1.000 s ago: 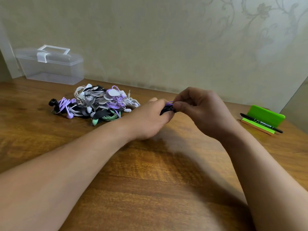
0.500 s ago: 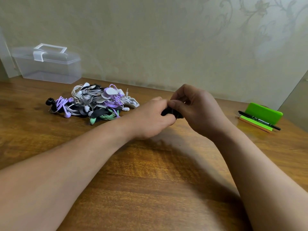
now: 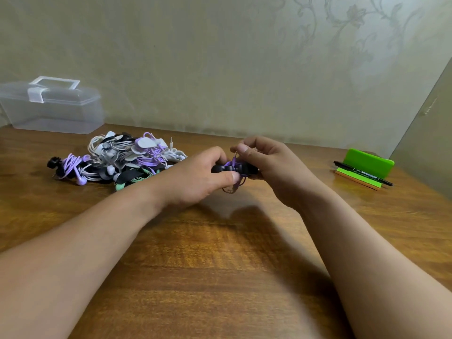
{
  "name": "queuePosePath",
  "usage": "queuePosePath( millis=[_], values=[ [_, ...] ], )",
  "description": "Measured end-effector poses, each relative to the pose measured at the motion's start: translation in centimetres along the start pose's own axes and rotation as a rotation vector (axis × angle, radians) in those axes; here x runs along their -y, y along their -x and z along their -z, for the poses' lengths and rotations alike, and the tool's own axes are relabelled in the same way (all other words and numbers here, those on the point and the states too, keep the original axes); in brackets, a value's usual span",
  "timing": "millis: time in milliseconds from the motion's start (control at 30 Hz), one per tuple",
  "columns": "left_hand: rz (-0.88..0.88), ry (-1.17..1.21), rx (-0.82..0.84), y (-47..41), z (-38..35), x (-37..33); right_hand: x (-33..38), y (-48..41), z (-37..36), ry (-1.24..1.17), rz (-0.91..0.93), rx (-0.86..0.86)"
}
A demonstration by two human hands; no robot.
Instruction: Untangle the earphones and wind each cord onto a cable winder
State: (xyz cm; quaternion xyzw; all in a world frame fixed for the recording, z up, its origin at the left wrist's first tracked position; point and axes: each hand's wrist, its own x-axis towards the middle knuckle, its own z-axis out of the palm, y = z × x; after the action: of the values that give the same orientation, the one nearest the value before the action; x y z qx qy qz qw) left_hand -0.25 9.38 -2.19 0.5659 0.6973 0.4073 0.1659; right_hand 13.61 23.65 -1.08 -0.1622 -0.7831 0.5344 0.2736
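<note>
Just left of the left hand (image 3: 195,178) and right hand (image 3: 277,165), both pinching the black winder (image 3: 221,169), lies the earphone pile (image 3: 122,157).

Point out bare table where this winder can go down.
Bare wood lies between the right hand and the green stand, and on the table nearer than both hands. Crowded: the earphone pile left of the left hand, before the box.

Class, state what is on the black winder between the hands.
Purple cord wraps the winder at its middle. The left hand and right hand cover its ends, so any earbuds are hidden.
</note>
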Motion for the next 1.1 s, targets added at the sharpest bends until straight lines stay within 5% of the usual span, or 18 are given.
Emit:
queuePosePath(
  millis=[133,300,633,733,900,1000,1100],
  values=[
    [0.014,0.042,-0.030,-0.2,0.2,0.6,-0.2,-0.1,0.6,0.028,-0.024,-0.020],
    [0.001,0.161,-0.100,-0.7,0.6,1.6,-0.5,0.0,1.5,0.082,0.068,0.169],
    [0.053,0.303,-0.157,-1.2,0.7,2.4,-1.2,0.2,-0.2,0.363,0.179,0.019],
    [0.037,0.095,-0.183,-0.9,0.9,2.0,-1.7,0.5,-0.5,0.361,0.158,-0.005],
    [-0.150,-0.191,-0.570,-0.5,3.0,0.8,-2.3,0.0,-1.9,0.255,0.050,-0.124],
    [-0.144,-0.065,-0.903,-0.1,6.4,0.9,-0.6,-1.3,-4.3,0.226,0.036,-0.214],
    [0.045,0.228,-1.211,0.7,9.6,1.7,1.6,-4.1,-7.5,0.296,0.063,-0.223]
  ],
)
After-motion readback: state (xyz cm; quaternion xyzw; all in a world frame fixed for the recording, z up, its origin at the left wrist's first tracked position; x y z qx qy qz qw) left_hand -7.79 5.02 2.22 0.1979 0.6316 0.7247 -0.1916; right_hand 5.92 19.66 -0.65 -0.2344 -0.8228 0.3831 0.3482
